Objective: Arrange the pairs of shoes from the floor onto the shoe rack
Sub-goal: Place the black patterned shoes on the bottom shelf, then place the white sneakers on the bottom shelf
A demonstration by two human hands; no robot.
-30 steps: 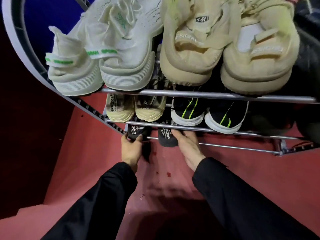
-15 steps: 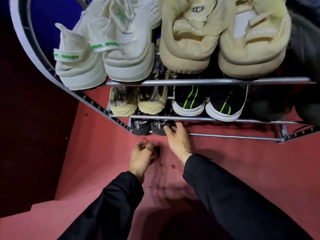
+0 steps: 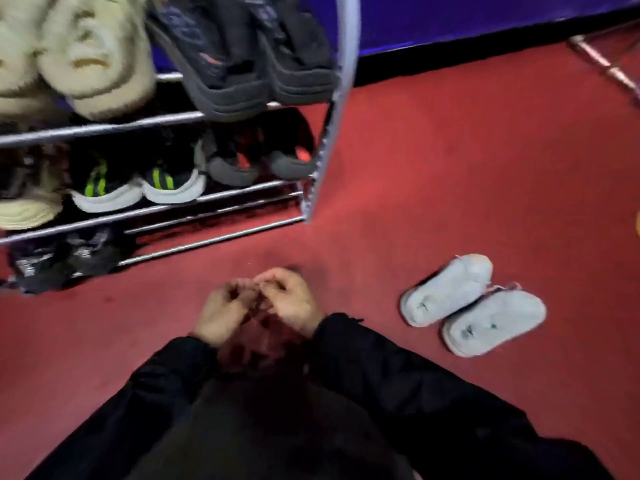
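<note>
A pair of pale grey shoes (image 3: 472, 304) lies soles-up on the red floor, to the right of my hands. The metal shoe rack (image 3: 322, 143) stands at the upper left with several pairs on it. A dark pair (image 3: 59, 258) sits at the left end of the lowest tier. My left hand (image 3: 221, 311) and my right hand (image 3: 294, 296) are drawn together over the floor in front of the rack, fingers curled and touching each other, nothing visible in them. The picture is blurred.
The rack holds beige shoes (image 3: 93, 64) and black shoes (image 3: 249, 57) on top, black-and-green sneakers (image 3: 138, 185) and black-and-red shoes (image 3: 263, 157) in the middle. A blue wall (image 3: 450, 15) runs behind. A metal frame (image 3: 609, 64) stands at the far right.
Both hands have let go of the dark pair on the lowest tier and pulled back together. The view has swung right, bringing the grey shoes on the floor into sight.
</note>
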